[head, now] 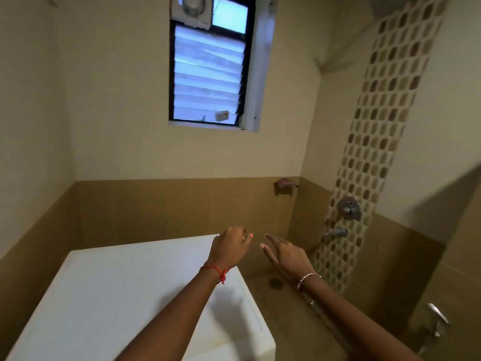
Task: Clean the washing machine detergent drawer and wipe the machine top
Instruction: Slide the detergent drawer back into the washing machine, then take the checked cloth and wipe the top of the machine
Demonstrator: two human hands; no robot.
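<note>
Both your arms reach forward over the far right corner of the white washing machine top, which fills the lower left of the view. Your left hand hovers right above that back corner, fingers curled loosely inward, a red thread bracelet tied at the wrist. The grip there is narrow, and nothing shows inside it. Your right hand is just beside it, past the machine's edge and over the brown floor, fingers spread and pointing forward; that grip is wide and empty. A beaded bracelet circles the right wrist.

The machine top is a plain flat white surface with a faint yellowish mark near its right edge. The detergent drawer cannot be made out from this angle; only the top and part of the right side panel are in view.

The machine stands against a wall tiled brown below and cream above. A louvred window with a black frame sits high on that wall, with a white exhaust fan in its upper left corner. To the right runs a mosaic tile strip carrying a chrome shower mixer and a spout below it. A floor drain lies under your right wrist.
</note>
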